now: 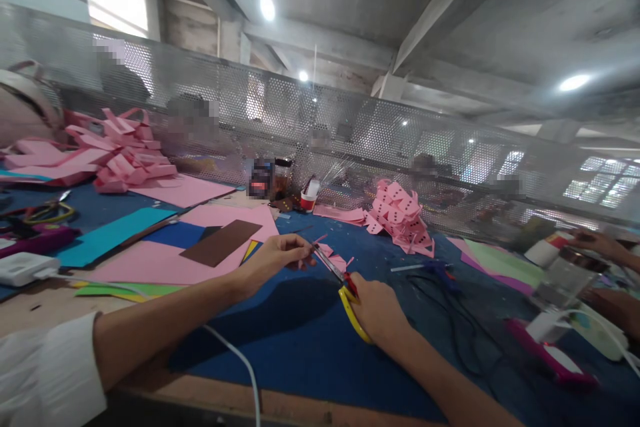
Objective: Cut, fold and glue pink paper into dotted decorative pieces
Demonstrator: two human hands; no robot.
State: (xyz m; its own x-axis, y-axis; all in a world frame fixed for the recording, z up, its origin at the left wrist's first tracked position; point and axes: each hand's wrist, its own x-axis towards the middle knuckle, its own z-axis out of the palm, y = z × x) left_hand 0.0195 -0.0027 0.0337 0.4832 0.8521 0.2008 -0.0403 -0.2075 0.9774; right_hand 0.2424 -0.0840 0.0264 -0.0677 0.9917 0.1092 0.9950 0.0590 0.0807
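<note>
My left hand (pixel 291 252) is closed in a pinch above the blue mat, at what looks like a thin pink strip (pixel 321 238), partly hidden by the fingertips. In my right hand (pixel 383 307) is a pair of scissors (pixel 334 267) with yellow and red handles. Their blades point away to the left, with the tips close to my left fingertips; blur hides whether the tips touch the strip. Small pink cut pieces (pixel 339 261) lie on the mat just behind the blades.
A pile of pink pieces with dark holes (pixel 400 217) stands behind, and pink loops (pixel 125 153) at left. Coloured sheets (pixel 220 243) lie left, a glue gun (pixel 440 273) with cable right. A person's hand (pixel 600 243) is beside a clear jar (pixel 570 277). A mesh partition (pixel 325 113) runs behind.
</note>
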